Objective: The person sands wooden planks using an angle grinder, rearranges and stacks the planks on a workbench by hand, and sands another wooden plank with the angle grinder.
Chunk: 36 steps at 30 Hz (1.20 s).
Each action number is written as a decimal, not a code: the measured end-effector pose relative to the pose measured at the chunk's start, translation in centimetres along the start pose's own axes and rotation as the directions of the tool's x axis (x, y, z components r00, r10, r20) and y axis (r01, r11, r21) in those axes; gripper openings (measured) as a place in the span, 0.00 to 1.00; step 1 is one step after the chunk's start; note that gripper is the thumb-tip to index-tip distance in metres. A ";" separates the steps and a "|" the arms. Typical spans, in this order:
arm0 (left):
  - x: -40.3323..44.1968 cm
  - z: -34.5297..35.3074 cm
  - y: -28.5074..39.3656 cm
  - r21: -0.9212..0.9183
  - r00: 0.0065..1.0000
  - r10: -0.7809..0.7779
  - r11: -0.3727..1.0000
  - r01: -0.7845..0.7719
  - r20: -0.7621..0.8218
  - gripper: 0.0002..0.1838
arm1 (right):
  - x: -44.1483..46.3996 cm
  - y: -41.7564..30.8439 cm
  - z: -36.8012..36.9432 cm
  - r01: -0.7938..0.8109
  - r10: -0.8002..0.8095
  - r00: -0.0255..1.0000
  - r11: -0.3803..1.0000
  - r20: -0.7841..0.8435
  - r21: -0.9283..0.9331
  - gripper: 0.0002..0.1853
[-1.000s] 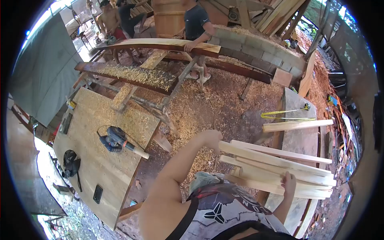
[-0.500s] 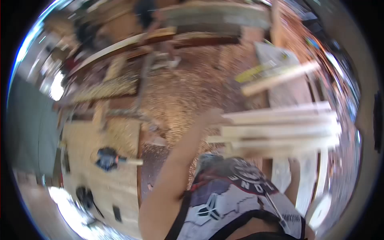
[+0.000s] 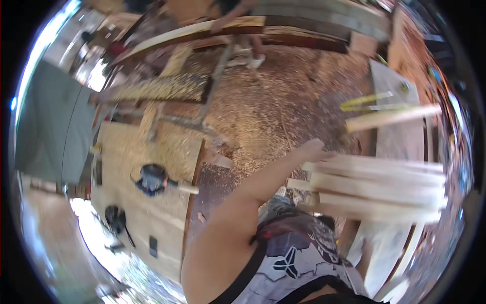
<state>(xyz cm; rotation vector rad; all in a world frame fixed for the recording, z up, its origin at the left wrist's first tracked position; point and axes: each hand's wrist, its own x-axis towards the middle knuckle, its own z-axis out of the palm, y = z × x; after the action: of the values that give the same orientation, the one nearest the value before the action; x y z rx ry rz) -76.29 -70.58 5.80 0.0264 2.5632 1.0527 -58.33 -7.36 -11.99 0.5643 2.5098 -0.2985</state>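
A stack of several pale wooden planks (image 3: 379, 188) lies sideways in front of my body, slightly blurred. My left hand (image 3: 315, 150) is at the stack's far left corner, fingers closed over the end of the top plank. Only part of my right forearm (image 3: 364, 258) shows, below the planks; the right hand itself is hidden beneath or behind them. Just past the stack, a separate light wood strip (image 3: 395, 117) and a yellow folding-rule-like strip (image 3: 365, 100) rest on a grey board (image 3: 397, 83).
On the left, a plywood table (image 3: 167, 218) bears a dark power tool (image 3: 153, 178), a black object with a strap (image 3: 116, 219) and a phone-like slab (image 3: 153, 246). Shavings cover the floor (image 3: 263, 121). Another person's hand (image 3: 220, 24) touches a long beam (image 3: 187, 33) at the back.
The view has swung, so the table, floor and beams now appear farther right. The planks sit lower and farther right in view, my left hand still at their corner.
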 end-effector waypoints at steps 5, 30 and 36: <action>2.0 0.6 1.0 0.125 0.954 -0.120 0.988 0.089 0.273 0.50 | 3.0 -2.6 -0.5 0.004 0.015 0.964 0.998 0.267 -0.070 0.42; 23.2 5.3 6.5 0.245 0.968 -0.026 0.965 0.089 -0.249 0.27 | 0.1 -8.0 -2.8 0.148 -0.118 0.936 0.987 0.332 -0.067 0.34; 20.9 2.6 10.7 0.331 0.992 0.106 0.941 -0.077 -0.070 0.35 | -2.1 -10.7 -5.4 -0.048 0.003 0.898 0.995 0.440 0.092 0.38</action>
<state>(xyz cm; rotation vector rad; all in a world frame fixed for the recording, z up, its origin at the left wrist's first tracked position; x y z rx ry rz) -96.15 -57.84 4.58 0.1917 2.8130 0.6580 -64.03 -15.83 -5.32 0.5028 2.0551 -0.4870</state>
